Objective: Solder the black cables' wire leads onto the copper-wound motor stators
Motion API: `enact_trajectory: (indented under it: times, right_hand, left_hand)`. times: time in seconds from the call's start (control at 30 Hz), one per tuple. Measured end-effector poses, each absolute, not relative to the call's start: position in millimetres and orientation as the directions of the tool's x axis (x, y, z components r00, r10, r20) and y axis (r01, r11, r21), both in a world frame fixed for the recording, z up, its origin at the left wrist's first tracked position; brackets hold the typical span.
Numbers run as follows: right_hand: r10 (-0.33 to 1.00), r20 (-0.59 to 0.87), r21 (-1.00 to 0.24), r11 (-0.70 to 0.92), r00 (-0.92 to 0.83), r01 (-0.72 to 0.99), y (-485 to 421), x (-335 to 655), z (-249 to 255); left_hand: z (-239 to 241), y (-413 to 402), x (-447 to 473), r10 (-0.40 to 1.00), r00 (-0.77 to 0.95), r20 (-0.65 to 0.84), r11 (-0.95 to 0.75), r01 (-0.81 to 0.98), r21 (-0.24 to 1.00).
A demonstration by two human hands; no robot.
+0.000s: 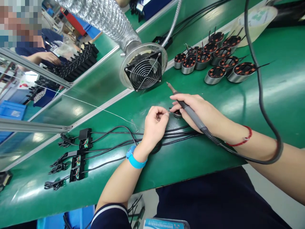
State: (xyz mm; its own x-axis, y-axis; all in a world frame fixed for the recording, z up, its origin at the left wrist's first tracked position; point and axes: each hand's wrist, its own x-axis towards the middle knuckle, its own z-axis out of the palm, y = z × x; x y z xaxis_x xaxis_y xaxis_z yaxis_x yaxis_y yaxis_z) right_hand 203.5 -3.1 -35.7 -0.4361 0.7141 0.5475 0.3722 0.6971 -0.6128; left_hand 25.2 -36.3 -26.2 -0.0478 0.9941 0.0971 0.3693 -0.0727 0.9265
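My right hand (194, 109) is closed around a grey soldering iron (188, 109), its tip pointing up and left toward the fan. A thick black cord runs from the iron's handle past my right wrist. My left hand (156, 122) is pinched by the fingertips of the right hand, over a small motor stator (177, 114) that is mostly hidden. What the left fingers hold is too small to make out. Black cables (176, 134) pass across the bench beneath both hands.
A round extractor fan (145, 74) on a silver duct (105, 22) stands just beyond my hands. Several copper-wound stators (215, 74) sit at the back right near a tape roll (257, 24). Opened black boxes (77, 162) with cables lie left. Across the divider, a person handles black parts (78, 63).
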Motion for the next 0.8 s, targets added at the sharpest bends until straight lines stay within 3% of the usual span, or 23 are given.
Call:
enact_trajectory:
  times: [0.13, 0.27, 0.47, 0.67, 0.8]
  right_hand:
    - [0.697, 0.491, -0.647, 0.693, -0.522, 0.317, 0, 211, -35]
    - [0.673, 0.456, -0.68, 0.686, -0.583, 0.259, 0, 219, -28]
    - [0.684, 0.468, -0.605, 0.71, -0.56, 0.361, 1, 207, -28]
    - [0.733, 0.504, -0.459, 0.675, -0.457, 0.577, -2, 188, -37]
    - [0.742, 0.489, -0.538, 0.67, -0.458, 0.511, -9, 204, -24]
  left_hand:
    - [-23, -39, 24, 0.966, 0.033, 0.256, -0.237, 0.508, 0.828]
    - [-24, -40, 23, 0.955, 0.064, 0.288, -0.276, 0.539, 0.796]
    - [-26, -40, 24, 0.951, 0.052, 0.304, -0.282, 0.542, 0.791]
    - [-27, -41, 27, 0.94, 0.022, 0.341, -0.3, 0.53, 0.793]
    - [-29, -43, 30, 0.93, 0.035, 0.365, -0.327, 0.533, 0.78]
